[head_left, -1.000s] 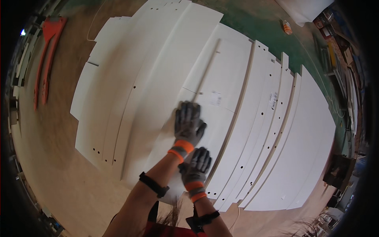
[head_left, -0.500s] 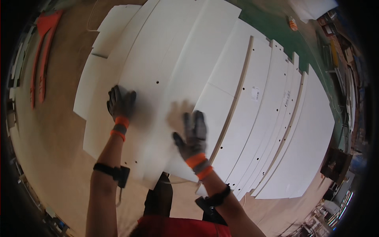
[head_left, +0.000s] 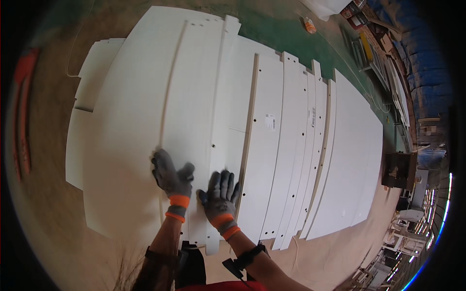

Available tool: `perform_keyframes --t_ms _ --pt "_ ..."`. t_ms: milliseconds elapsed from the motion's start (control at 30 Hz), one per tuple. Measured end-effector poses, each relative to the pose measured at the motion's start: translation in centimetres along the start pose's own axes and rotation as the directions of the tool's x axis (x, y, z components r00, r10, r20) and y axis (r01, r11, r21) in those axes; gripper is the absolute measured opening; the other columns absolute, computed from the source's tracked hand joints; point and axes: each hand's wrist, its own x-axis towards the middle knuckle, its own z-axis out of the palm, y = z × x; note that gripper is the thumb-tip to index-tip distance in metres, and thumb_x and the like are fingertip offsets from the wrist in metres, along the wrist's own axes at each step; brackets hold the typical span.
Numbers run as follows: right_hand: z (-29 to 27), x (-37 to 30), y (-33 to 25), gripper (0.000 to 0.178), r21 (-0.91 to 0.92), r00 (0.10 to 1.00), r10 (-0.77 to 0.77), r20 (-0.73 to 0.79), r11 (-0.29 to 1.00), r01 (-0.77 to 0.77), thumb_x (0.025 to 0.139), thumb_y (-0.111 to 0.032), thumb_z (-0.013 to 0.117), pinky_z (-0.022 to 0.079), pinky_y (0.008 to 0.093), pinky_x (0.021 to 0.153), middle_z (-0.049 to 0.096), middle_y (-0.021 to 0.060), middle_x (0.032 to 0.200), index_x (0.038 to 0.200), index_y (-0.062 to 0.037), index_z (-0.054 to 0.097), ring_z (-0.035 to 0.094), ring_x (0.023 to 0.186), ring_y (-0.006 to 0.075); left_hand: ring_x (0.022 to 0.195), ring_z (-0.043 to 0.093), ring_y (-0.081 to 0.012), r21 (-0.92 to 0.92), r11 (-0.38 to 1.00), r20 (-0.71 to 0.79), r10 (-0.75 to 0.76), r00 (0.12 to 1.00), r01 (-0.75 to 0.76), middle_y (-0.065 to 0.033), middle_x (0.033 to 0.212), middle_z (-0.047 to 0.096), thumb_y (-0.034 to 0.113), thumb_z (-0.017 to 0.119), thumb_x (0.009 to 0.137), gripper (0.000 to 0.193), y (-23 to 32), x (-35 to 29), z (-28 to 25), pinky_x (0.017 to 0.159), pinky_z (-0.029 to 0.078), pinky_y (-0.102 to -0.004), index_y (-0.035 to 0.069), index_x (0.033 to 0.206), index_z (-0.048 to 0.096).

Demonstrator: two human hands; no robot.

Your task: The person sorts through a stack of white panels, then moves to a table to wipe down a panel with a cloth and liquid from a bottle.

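Note:
A long white panel [head_left: 190, 97] with small dark holes near its edges lies before me on top of other white panels. My left hand [head_left: 173, 177], in a grey glove with an orange cuff, rests at this panel's left edge. Its fingers lie over the edge and its thumb stands apart. Close by on the right, my right hand [head_left: 221, 195] in a matching glove lies flat with the fingers stretched out. It touches the white surface by a narrow raised strip [head_left: 221, 87]. Neither hand is closed around anything.
A wide white panel [head_left: 128, 97] spreads to the left. More white boards [head_left: 296, 145], some with holes and labels, lie side by side on the right. Red forks [head_left: 22, 106] stand at the far left. An orange item [head_left: 309, 25] lies on the green floor beyond.
The holed panel has shifted right and toward me relative to the boards on the right. My left hand has moved right and nearer, close to my right hand. The view has turned.

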Motion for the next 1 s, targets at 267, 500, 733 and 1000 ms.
perform_keyframes --t_ms 267,500,733,1000 --pt "-2.0 -3.1 4.7 0.064 0.037 0.998 0.056 -0.034 0.998 -0.055 0.082 -0.027 0.057 0.009 0.0542 0.111 0.027 0.0166 0.147 0.136 -0.0014 0.034 0.017 0.138 0.0363 0.131 0.027 -0.0434 -0.096 0.993 0.301 0.09 0.949 -0.064 -0.0276 0.141 0.029 0.021 0.078 0.063 0.093 6.2 -4.3 1.7 0.108 0.021 -0.0504 -0.001 0.139 0.029" --pt "-2.6 -4.7 9.6 0.049 0.013 0.986 -0.026 -0.164 1.0 0.028 0.082 -0.008 0.052 0.017 0.0509 0.11 0.04 0.0105 0.141 0.131 -0.0076 0.046 0.027 0.136 0.0305 0.135 0.02 -0.0423 -0.055 0.984 0.374 0.175 0.911 -0.167 -0.0278 0.144 0.023 0.043 0.079 0.061 0.106 10.8 -6.9 3.7 0.11 0.019 -0.0475 -0.002 0.14 0.024" --pt "-4.1 -5.8 9.0 0.054 0.142 0.997 -0.062 0.036 0.988 0.056 0.082 -0.018 0.053 0.013 0.0555 0.109 0.035 0.0151 0.143 0.134 -0.0064 0.043 0.02 0.138 0.0347 0.134 0.021 -0.0411 0.059 0.987 0.397 0.118 0.91 -0.153 -0.0274 0.146 0.019 0.034 0.084 0.057 0.117 12.6 -6.9 4.4 0.109 0.024 -0.0467 0.003 0.145 0.013" --pt "-5.8 -2.6 10.0 0.061 0.246 0.994 -0.031 -0.104 0.968 0.056 0.081 -0.02 0.058 0.022 0.0469 0.11 0.031 0.0133 0.146 0.137 -0.0122 0.039 0.026 0.136 0.0346 0.121 0.045 -0.0319 -0.304 0.953 0.484 0.155 0.861 0.0 -0.0225 0.14 0.034 0.016 0.081 0.063 0.103 7.6 -1.4 4.7 0.093 0.046 -0.0385 0.005 0.145 0.018"
